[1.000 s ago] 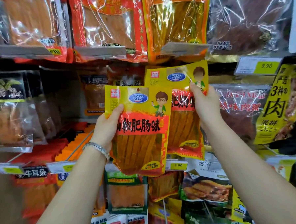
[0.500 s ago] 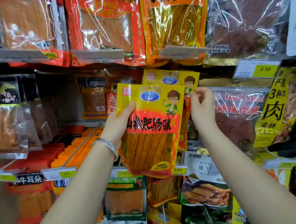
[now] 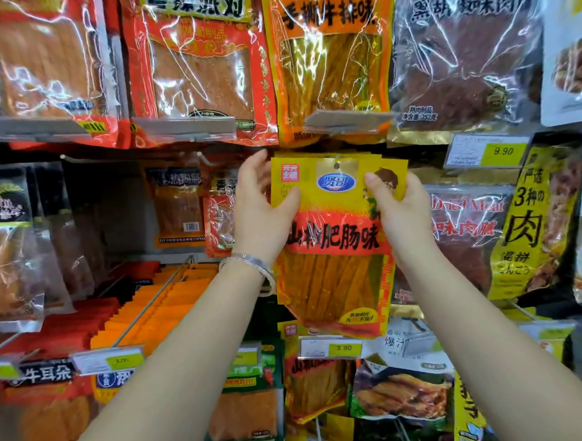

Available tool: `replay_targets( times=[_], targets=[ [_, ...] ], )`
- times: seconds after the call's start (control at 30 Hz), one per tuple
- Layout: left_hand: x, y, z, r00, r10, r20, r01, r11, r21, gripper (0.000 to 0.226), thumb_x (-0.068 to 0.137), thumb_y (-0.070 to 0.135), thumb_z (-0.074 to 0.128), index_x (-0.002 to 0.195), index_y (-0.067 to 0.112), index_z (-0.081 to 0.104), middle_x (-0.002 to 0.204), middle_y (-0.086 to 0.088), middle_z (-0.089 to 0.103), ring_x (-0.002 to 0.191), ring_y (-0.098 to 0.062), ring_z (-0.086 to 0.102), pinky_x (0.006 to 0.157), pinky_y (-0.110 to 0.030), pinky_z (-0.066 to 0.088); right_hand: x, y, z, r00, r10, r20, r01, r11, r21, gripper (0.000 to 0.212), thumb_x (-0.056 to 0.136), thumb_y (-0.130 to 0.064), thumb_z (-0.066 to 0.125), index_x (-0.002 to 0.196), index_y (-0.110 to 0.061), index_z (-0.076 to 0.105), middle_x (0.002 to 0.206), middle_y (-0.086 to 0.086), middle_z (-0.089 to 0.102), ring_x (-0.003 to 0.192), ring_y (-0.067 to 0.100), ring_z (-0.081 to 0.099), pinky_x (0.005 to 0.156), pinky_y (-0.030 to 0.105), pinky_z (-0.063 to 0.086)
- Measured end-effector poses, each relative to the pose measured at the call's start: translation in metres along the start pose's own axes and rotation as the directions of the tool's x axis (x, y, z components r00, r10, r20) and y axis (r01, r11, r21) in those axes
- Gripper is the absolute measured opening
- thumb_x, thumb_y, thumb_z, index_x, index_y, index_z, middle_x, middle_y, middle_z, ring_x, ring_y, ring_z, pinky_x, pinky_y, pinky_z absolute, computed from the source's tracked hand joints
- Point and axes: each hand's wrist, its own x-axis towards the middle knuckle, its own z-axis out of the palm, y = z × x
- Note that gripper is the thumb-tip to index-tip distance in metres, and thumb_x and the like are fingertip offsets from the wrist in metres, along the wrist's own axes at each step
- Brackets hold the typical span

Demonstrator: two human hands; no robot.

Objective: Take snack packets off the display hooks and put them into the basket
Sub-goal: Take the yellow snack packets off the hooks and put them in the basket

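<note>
**A:** Where is the packet right now?

**B:** I see the yellow snack packet (image 3: 334, 245) up at the rack, in the middle row, upright with its face toward me. The left hand (image 3: 262, 208) pinches its upper left edge, thumb on the front and fingers behind. The right hand (image 3: 400, 208) pinches the upper right corner the same way.

**A:** Why both hands so high?

**B:** I reckon a grip on either side of the hang hole (image 3: 336, 165) keeps the header level, so the hole can slide along the hook without tearing.

**A:** Is it off the hook?

**B:** I can't tell. The hole looks dark, and the hook is hidden behind the header. Edges of more yellow packets peek out behind the top, so this may be the front one of a stack.

**A:** And the basket?

**B:** Out of view; both forearms run off the bottom edge. The right hand also covers part of the cartoon figure on the header. The 3.80 price tag (image 3: 343, 348) sits just under the packet.
</note>
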Motion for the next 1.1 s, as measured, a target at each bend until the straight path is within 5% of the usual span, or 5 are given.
replay_targets(
  times=[0.17, 0.4, 0.63, 0.9, 1.1],
  targets=[
    [0.008, 0.020, 0.007, 0.954, 0.250, 0.168, -0.286, 0.926, 0.247, 0.066, 0.088, 0.026, 0.054, 0.148, 0.027, 0.025, 0.156, 0.006, 0.018, 0.144, -0.012, 0.007, 0.114, -0.032, 0.006, 0.016, -0.002, 0.004, 0.999, -0.023, -0.037, 0.023, 1.000, -0.013, 0.008, 0.086, -0.036, 0.063, 0.078, -0.034, 0.061, 0.078, -0.017, 0.068, 0.078, 0.004, 0.065, 0.072, 0.029, 0.049],
    [0.007, 0.023, 0.010, 0.961, 0.183, 0.207, -0.205, 0.975, 0.090, 0.066, 0.090, 0.023, 0.056, 0.148, 0.031, 0.023, 0.137, 0.029, 0.020, 0.142, -0.001, 0.003, 0.109, -0.022, 0.010, 0.026, 0.007, 0.007, 0.999, -0.013, -0.043, 0.006, 0.987, -0.161, 0.014, 0.086, -0.036, 0.064, 0.074, -0.033, 0.058, 0.074, -0.015, 0.065, 0.066, -0.005, 0.059, 0.055, 0.013, 0.041],
    [0.006, 0.020, 0.013, 0.962, 0.160, 0.222, -0.170, 0.985, 0.028, 0.068, 0.091, 0.017, 0.054, 0.148, 0.033, 0.021, 0.151, 0.017, 0.024, 0.135, 0.011, 0.004, 0.082, 0.014, 0.014, 0.032, 0.022, 0.017, 1.000, -0.013, 0.005, 0.014, 0.918, -0.395, 0.024, 0.085, -0.025, 0.064, 0.101, -0.017, 0.048, 0.080, -0.011, 0.055, 0.076, 0.015, 0.056, 0.063, 0.030, 0.041],
    [-0.015, 0.012, 0.004, 0.965, 0.111, 0.237, -0.137, 0.986, 0.095, 0.052, 0.091, 0.021, 0.057, 0.139, 0.031, 0.042, 0.145, 0.014, 0.037, 0.137, -0.003, 0.027, 0.111, -0.024, 0.025, 0.002, 0.019, 0.012, 0.997, 0.069, 0.018, -0.049, 0.851, -0.523, 0.089, 0.082, -0.029, 0.071, 0.149, -0.010, 0.015, 0.148, 0.013, 0.033, 0.137, 0.027, 0.030, 0.111, 0.039, 0.028],
    [-0.098, -0.036, -0.034, 0.951, -0.162, 0.262, 0.126, 0.981, 0.149, 0.026, 0.092, 0.019, 0.058, 0.107, 0.040, 0.060, 0.116, 0.019, 0.057, 0.113, 0.000, 0.052, 0.097, -0.026, 0.044, -0.100, 0.024, -0.010, 0.944, 0.167, 0.283, -0.069, 0.943, -0.326, 0.043, 0.090, -0.032, 0.062, 0.131, -0.022, 0.051, 0.122, -0.009, 0.058, 0.112, 0.002, 0.054, 0.096, 0.021, 0.043]
  ],
)
